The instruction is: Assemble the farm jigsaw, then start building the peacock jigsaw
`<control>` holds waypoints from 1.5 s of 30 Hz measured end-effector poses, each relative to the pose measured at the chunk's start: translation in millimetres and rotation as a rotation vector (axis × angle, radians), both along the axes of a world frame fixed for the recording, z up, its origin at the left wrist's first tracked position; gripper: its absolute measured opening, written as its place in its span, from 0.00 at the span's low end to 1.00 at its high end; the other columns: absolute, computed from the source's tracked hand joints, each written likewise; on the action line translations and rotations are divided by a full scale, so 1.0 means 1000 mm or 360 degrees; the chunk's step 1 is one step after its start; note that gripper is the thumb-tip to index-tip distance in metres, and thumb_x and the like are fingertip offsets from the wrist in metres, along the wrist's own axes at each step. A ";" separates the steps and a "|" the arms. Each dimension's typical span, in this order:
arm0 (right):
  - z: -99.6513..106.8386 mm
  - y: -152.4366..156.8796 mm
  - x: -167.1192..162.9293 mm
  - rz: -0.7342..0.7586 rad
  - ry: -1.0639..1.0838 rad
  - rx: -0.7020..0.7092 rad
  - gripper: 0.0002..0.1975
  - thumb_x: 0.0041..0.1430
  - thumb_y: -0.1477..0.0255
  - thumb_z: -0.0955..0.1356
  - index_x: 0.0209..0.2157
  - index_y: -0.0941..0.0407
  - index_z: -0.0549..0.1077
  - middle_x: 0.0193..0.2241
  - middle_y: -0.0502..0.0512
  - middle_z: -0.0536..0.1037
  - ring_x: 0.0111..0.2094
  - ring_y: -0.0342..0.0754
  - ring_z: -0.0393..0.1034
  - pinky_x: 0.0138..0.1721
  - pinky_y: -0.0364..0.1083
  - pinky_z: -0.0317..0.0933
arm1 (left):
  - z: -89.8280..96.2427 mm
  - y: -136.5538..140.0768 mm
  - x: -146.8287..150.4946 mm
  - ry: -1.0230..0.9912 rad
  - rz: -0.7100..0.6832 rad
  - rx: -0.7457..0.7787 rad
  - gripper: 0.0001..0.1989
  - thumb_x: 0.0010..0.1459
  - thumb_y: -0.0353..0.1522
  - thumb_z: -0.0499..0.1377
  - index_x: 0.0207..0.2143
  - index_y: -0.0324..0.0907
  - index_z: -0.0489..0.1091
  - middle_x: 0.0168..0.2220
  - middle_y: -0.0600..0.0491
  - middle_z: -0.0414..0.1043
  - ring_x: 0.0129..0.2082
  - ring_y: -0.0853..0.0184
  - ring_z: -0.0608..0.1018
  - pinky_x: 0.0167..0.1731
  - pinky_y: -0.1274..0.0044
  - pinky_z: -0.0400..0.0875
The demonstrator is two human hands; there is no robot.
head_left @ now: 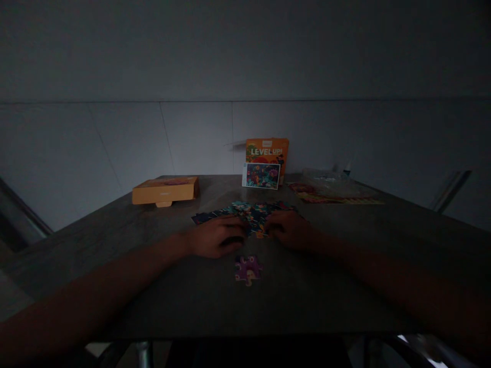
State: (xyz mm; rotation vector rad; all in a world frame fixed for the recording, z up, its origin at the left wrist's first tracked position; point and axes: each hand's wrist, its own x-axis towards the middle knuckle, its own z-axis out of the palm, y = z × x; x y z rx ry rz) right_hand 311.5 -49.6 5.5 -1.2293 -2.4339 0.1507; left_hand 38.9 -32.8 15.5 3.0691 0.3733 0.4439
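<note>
A partly joined jigsaw puzzle [253,215] with a dark, colourful floral picture lies on the grey table. My left hand [218,236] rests at its near left side, fingers bent over the edge and the thumb apart from them. On the other side, my right hand [291,230] lies over the puzzle's right part, with curved fingers and a dark gap under them. An orange-toned piece [260,235] shows at the near edge between the hands. Closer to me, a purple puzzle piece [248,270] lies alone. Dim light and the hands hide parts of the puzzle.
An orange box [164,191] lies at the back left. At the back centre, a picture card [261,176] leans on an upright orange "LEVEL UP!" box [267,150]. Clear plastic wrapping [326,179] lies on a printed sheet [322,198] at the right. A wall stands behind.
</note>
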 end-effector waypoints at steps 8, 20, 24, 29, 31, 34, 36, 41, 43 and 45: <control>0.000 0.000 -0.002 -0.0113 0.0080 0.0103 0.14 0.53 0.83 0.65 0.36 0.59 0.82 0.37 0.58 0.82 0.38 0.49 0.74 0.43 0.47 0.65 | -0.002 0.008 -0.006 0.0038 0.0052 0.0015 0.13 0.67 0.32 0.55 0.51 0.40 0.74 0.55 0.43 0.72 0.54 0.58 0.76 0.56 0.65 0.73; -0.012 0.012 0.006 -0.0203 0.0081 0.0192 0.15 0.56 0.79 0.67 0.44 0.59 0.80 0.46 0.63 0.79 0.48 0.55 0.73 0.52 0.52 0.65 | -0.002 0.009 -0.007 0.0074 0.0124 0.0017 0.15 0.67 0.32 0.55 0.53 0.42 0.73 0.58 0.44 0.70 0.57 0.58 0.74 0.58 0.64 0.71; -0.004 0.021 0.018 -0.0313 0.0108 0.0314 0.15 0.55 0.80 0.68 0.43 0.59 0.80 0.44 0.63 0.80 0.46 0.55 0.74 0.50 0.52 0.66 | 0.000 0.011 -0.012 -0.0073 0.0175 0.0166 0.16 0.67 0.29 0.52 0.53 0.40 0.73 0.54 0.42 0.72 0.54 0.57 0.74 0.57 0.61 0.70; -0.001 0.029 0.029 -0.0474 0.0047 0.0296 0.13 0.55 0.79 0.68 0.42 0.60 0.81 0.42 0.62 0.82 0.44 0.55 0.76 0.48 0.50 0.66 | 0.002 0.019 -0.017 -0.0221 0.0454 0.0228 0.17 0.61 0.24 0.53 0.51 0.36 0.73 0.50 0.41 0.73 0.51 0.56 0.74 0.53 0.63 0.72; -0.003 0.029 0.027 -0.0456 -0.0003 0.0266 0.13 0.56 0.78 0.68 0.42 0.60 0.81 0.42 0.62 0.82 0.43 0.55 0.76 0.46 0.49 0.66 | 0.000 0.024 -0.018 -0.0155 0.0708 0.0253 0.17 0.60 0.25 0.54 0.50 0.34 0.73 0.50 0.39 0.72 0.51 0.54 0.73 0.54 0.62 0.71; -0.008 0.028 0.023 -0.0376 -0.0062 0.0201 0.13 0.59 0.76 0.67 0.42 0.60 0.81 0.40 0.62 0.81 0.40 0.52 0.75 0.42 0.47 0.66 | -0.006 0.031 -0.021 0.0010 0.0986 0.0223 0.14 0.63 0.28 0.54 0.48 0.33 0.73 0.49 0.38 0.72 0.50 0.53 0.74 0.54 0.61 0.70; -0.011 0.027 0.020 -0.0320 -0.0080 0.0182 0.13 0.59 0.76 0.66 0.43 0.60 0.81 0.40 0.62 0.80 0.38 0.50 0.75 0.40 0.46 0.65 | -0.009 0.034 -0.022 0.0080 0.1017 0.0177 0.14 0.65 0.29 0.52 0.48 0.34 0.73 0.48 0.38 0.73 0.48 0.55 0.76 0.53 0.63 0.71; -0.011 0.024 0.020 -0.0272 -0.0048 0.0157 0.14 0.59 0.75 0.67 0.44 0.59 0.81 0.40 0.62 0.79 0.38 0.50 0.74 0.39 0.46 0.65 | -0.007 0.033 -0.023 0.0179 0.1027 0.0062 0.17 0.70 0.35 0.48 0.48 0.37 0.72 0.49 0.40 0.73 0.49 0.57 0.77 0.54 0.65 0.70; -0.011 0.024 0.021 -0.0260 -0.0039 0.0154 0.14 0.59 0.75 0.67 0.44 0.59 0.81 0.40 0.62 0.78 0.38 0.50 0.74 0.40 0.45 0.65 | -0.005 0.030 -0.023 0.0183 0.1048 0.0024 0.18 0.70 0.39 0.48 0.48 0.37 0.72 0.49 0.40 0.73 0.50 0.55 0.76 0.54 0.64 0.70; -0.011 0.024 0.021 -0.0260 -0.0048 0.0167 0.14 0.59 0.75 0.67 0.44 0.59 0.81 0.40 0.62 0.78 0.38 0.50 0.74 0.40 0.45 0.65 | -0.003 0.029 -0.022 0.0181 0.1071 -0.0017 0.20 0.69 0.43 0.51 0.49 0.37 0.71 0.50 0.39 0.72 0.50 0.54 0.76 0.52 0.63 0.71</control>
